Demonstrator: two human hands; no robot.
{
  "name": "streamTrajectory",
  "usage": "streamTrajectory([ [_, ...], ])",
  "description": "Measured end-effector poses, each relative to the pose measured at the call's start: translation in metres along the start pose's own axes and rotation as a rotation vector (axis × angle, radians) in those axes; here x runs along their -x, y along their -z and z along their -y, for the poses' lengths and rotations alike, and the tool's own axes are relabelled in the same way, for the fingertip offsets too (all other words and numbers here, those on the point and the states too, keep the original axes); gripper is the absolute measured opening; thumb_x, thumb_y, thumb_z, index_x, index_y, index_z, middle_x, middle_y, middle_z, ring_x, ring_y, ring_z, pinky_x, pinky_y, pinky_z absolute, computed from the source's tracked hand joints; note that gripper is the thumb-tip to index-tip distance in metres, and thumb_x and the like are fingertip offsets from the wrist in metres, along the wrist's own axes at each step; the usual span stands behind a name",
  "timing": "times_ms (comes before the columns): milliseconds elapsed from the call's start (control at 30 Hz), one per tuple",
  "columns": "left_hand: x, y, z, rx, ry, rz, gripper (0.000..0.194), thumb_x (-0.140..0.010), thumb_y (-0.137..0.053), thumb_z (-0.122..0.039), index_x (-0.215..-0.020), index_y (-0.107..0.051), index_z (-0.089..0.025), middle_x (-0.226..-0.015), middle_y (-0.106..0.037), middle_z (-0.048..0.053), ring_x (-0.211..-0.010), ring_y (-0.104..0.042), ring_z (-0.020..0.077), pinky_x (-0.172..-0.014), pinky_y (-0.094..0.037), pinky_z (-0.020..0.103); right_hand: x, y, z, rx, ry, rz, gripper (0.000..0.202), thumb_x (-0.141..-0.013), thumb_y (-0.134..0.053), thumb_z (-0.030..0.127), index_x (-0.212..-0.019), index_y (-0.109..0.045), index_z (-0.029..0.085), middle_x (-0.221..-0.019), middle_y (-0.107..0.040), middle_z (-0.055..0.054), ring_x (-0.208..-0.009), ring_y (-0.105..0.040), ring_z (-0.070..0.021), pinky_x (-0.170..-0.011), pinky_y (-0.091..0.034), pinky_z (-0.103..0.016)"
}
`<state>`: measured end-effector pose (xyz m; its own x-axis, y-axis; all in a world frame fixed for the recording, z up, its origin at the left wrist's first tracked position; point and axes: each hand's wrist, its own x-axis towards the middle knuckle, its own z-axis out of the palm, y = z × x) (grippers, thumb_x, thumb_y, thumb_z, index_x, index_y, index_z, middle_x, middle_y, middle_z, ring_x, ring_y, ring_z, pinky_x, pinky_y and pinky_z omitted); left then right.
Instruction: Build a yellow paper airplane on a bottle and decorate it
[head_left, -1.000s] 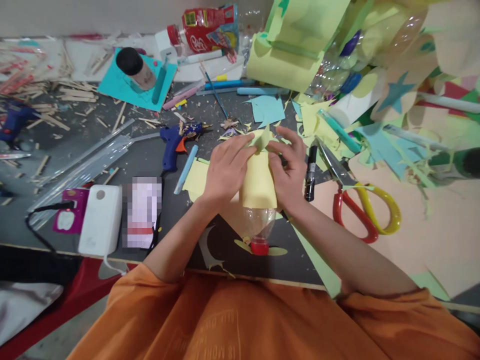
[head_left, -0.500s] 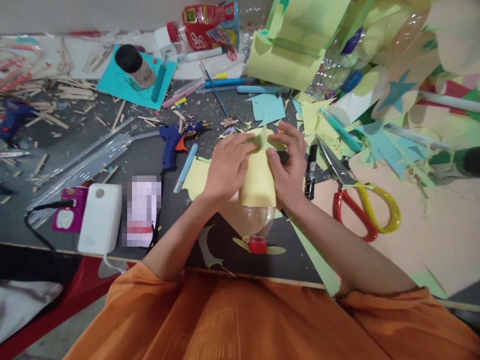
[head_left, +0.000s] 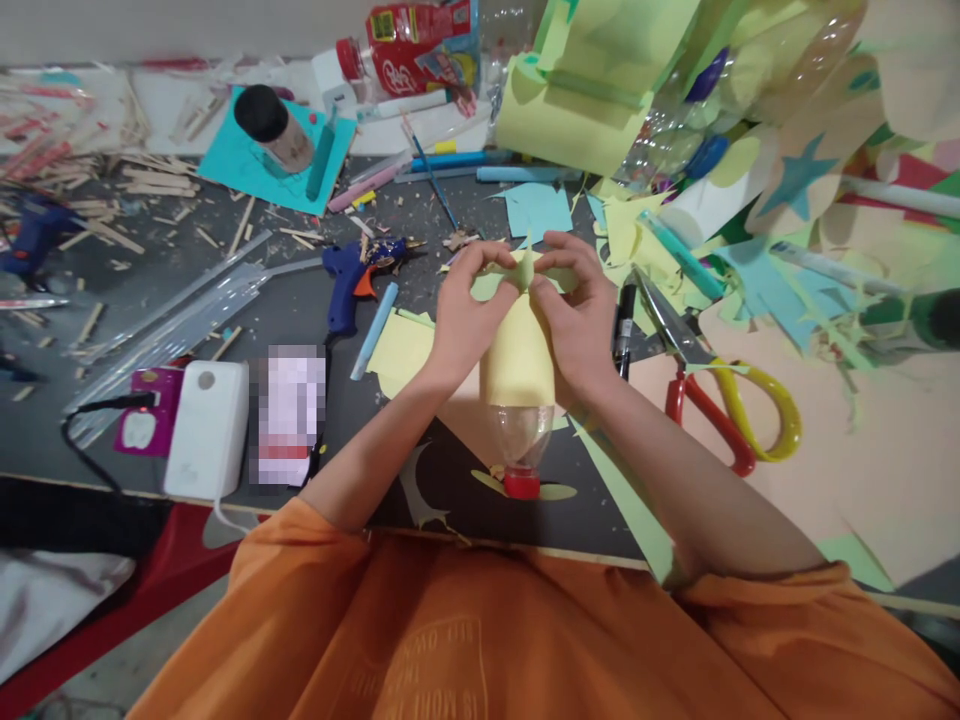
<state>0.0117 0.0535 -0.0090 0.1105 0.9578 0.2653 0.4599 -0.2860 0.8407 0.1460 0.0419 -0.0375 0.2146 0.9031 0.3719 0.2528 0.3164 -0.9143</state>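
A clear plastic bottle [head_left: 523,430] lies on the dark table with its red cap towards me. Yellow paper [head_left: 519,360] is wrapped round its body. On top of the wrap, at the far part, a small pale green paper piece [head_left: 526,268] stands up. My left hand [head_left: 471,312] is closed at its left side, thumb and fingertips brought together on the paper. From the right, my right hand [head_left: 579,312] pinches at the same piece, thumb close to the other thumb. My fingers hide part of the paper's base.
Left of my hands lie a blue glue gun [head_left: 351,282], a light blue marker [head_left: 373,332], a phone [head_left: 289,415] and a white power bank [head_left: 206,430]. To the right are a black marker [head_left: 623,325] and scissors [head_left: 712,390]. Paper scraps and wood bits litter the table.
My fingers have curled inward, from spread over the yellow wrap to pinching the green paper piece. My thumbs have moved up and close together. The bottle stays almost in place.
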Motion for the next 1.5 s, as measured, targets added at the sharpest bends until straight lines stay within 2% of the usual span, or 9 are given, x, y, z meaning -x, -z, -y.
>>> streamTrajectory([
  [233, -0.001, -0.003, 0.002, -0.041, -0.046, -0.025, 0.004, -0.093, -0.058, -0.025, -0.093, -0.057, -0.028, -0.121, -0.069, 0.005, -0.123, -0.064, 0.0200, -0.106, -0.054, 0.042, -0.001, 0.001, -0.004, -0.026, -0.015, 0.001, 0.004, -0.090, -0.066, 0.031, -0.092, -0.066, 0.028, -0.126, -0.063, -0.002, -0.123, -0.061, -0.0222, -0.104, -0.054, -0.050],
  [500, -0.001, -0.001, 0.004, -0.114, -0.097, -0.009, 0.008, -0.094, -0.054, -0.023, -0.098, -0.058, -0.029, -0.124, -0.069, 0.005, -0.123, -0.064, 0.0205, -0.108, -0.053, 0.045, -0.001, 0.001, -0.003, -0.033, -0.035, 0.020, 0.008, -0.089, -0.068, 0.035, -0.092, -0.066, 0.028, -0.128, -0.062, -0.004, -0.127, -0.060, -0.0246, -0.103, -0.055, -0.050],
  [1100, -0.002, -0.002, 0.006, -0.018, -0.069, -0.014, 0.005, -0.093, -0.057, -0.025, -0.096, -0.060, -0.029, -0.119, -0.071, 0.003, -0.118, -0.066, 0.0198, -0.102, -0.056, 0.042, -0.005, 0.005, -0.001, 0.029, 0.006, 0.053, 0.007, -0.088, -0.070, 0.033, -0.092, -0.066, 0.029, -0.129, -0.061, -0.003, -0.127, -0.059, -0.0247, -0.105, -0.054, -0.051],
  [1367, -0.005, 0.003, 0.002, -0.060, -0.091, -0.016, 0.009, -0.091, -0.056, -0.021, -0.091, -0.062, -0.028, -0.116, -0.072, 0.003, -0.117, -0.066, 0.0209, -0.103, -0.055, 0.043, -0.011, 0.011, 0.006, 0.064, 0.024, 0.056, 0.003, -0.089, -0.068, 0.031, -0.091, -0.068, 0.029, -0.132, -0.060, -0.005, -0.132, -0.054, -0.0279, -0.113, -0.048, -0.056],
  [1500, -0.006, 0.004, 0.000, -0.028, -0.100, -0.018, 0.009, -0.088, -0.061, -0.019, -0.088, -0.061, -0.028, -0.111, -0.073, 0.002, -0.113, -0.067, 0.0199, -0.101, -0.056, 0.041, -0.014, 0.015, 0.014, 0.142, 0.034, 0.096, 0.004, -0.089, -0.071, 0.033, -0.091, -0.067, 0.035, -0.136, -0.060, -0.002, -0.138, -0.049, -0.0286, -0.120, -0.043, -0.054],
])
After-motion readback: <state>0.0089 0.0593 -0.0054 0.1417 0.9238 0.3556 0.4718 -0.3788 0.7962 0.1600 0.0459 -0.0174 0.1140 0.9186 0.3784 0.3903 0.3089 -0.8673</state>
